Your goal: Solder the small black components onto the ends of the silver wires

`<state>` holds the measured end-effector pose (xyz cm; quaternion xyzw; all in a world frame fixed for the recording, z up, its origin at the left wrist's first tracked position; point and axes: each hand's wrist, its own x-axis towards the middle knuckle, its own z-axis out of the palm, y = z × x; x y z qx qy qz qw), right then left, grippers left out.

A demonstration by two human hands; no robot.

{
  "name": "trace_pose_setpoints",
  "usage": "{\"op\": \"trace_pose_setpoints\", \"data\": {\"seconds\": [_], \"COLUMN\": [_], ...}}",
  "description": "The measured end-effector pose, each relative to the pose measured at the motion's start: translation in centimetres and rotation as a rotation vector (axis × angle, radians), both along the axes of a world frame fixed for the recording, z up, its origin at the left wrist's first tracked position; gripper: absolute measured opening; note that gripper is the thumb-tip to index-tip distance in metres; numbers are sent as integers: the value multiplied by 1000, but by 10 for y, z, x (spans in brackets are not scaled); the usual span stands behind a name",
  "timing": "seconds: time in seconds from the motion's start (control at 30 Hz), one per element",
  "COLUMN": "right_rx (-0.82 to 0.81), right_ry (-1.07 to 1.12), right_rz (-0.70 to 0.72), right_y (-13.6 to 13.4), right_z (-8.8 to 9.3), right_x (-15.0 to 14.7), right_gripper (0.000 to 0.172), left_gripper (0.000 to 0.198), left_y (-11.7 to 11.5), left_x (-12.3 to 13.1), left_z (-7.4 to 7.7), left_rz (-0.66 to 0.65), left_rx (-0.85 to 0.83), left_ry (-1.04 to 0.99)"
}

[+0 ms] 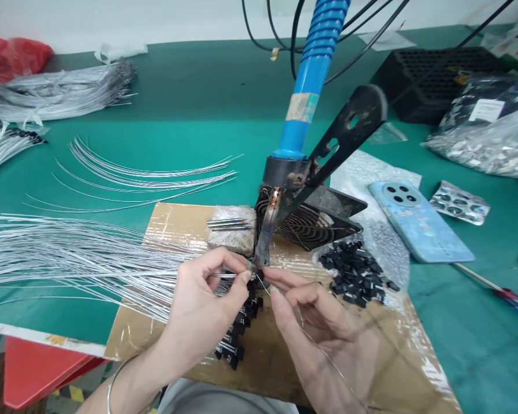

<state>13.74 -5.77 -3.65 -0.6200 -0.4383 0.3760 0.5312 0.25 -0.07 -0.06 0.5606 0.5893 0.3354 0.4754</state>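
Head: wire (227, 276) pinched in left hand (202, 305).

A thin silver wire (228, 276) lies level at near centre, its end meeting the darkened tip of a tilted, blue-handled soldering iron (304, 109). A fine solder strand (315, 342) trails away near right.

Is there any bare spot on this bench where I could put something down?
Yes. The green mat behind the curved wires, left of the blue iron, is bare. So is the mat below the phone and screwdriver. The cardboard around the left hand and right hand is crowded with straight wires and black parts.
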Motion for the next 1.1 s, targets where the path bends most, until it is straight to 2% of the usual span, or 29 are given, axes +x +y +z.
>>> {"op": "trace_pose_setpoints", "data": {"seconds": [0.43, 0.77, 1.1], "right_rx": [8, 70, 50], "right_ry": [58, -25, -16], "right_rz": [7, 2, -5], "right_y": [0, 0, 1], "right_z": [2, -4, 0], "right_x": [-3, -1, -4], "right_gripper": [22, 18, 21], "left_gripper": [12, 11, 12], "left_y": [-1, -2, -3], "left_x": [-2, 0, -1], "left_z": [0, 0, -4], "left_rz": [11, 16, 9], "left_rx": [8, 56, 81], "left_ry": [-3, -36, -46]}}
